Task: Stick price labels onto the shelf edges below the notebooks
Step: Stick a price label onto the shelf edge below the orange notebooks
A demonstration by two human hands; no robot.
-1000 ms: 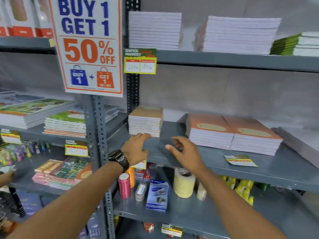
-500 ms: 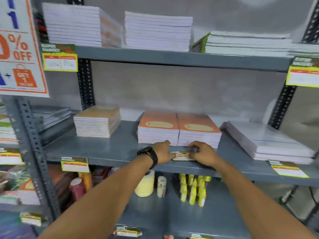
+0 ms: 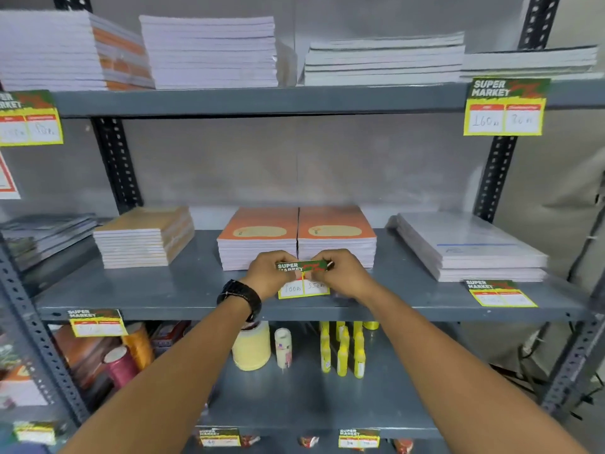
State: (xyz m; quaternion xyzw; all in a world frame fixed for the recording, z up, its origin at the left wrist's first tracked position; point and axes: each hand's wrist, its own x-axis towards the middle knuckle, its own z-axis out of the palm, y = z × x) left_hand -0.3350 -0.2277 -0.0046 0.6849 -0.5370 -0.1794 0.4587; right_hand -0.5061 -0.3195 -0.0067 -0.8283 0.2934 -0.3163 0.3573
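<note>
Label point(image 3: 302, 280), a thin printed card with a green "SUPER MARKET" header along its top and two white price boxes below, held above the near part of the middle shelf point(image 3: 163, 290), just in front of the twin orange notebook stacks point(image 3: 296, 240). It is judged very light, flexible and easily creased or torn; if the back is adhesive, it would cling to fingers, though the back is not visible. The best hold is by the two upper corners, as here, which keeps the sheet taut and the price boxes clear. The long axis runs left to right, parallel to the shelf edge; the header is uppermost and the printed face is turned toward the camera, so the text reads upright. The left hand point(image 3: 270, 278), a dark watch on its wrist, is closed in a pinch on the label's upper left corner; the right hand point(image 3: 345, 276) is closed likewise on the upper right corner. Both hands partly cover the header. To the left a label point(image 3: 96, 322) already hangs from the shelf edge below the tan stack point(image 3: 144, 237); to the far right another label point(image 3: 501, 293) lies flat on the shelf by the wrapped white stack point(image 3: 471, 247), not yet on the edge. The upper shelf carries two hung labels; tape rolls and yellow bottles stand below.
</note>
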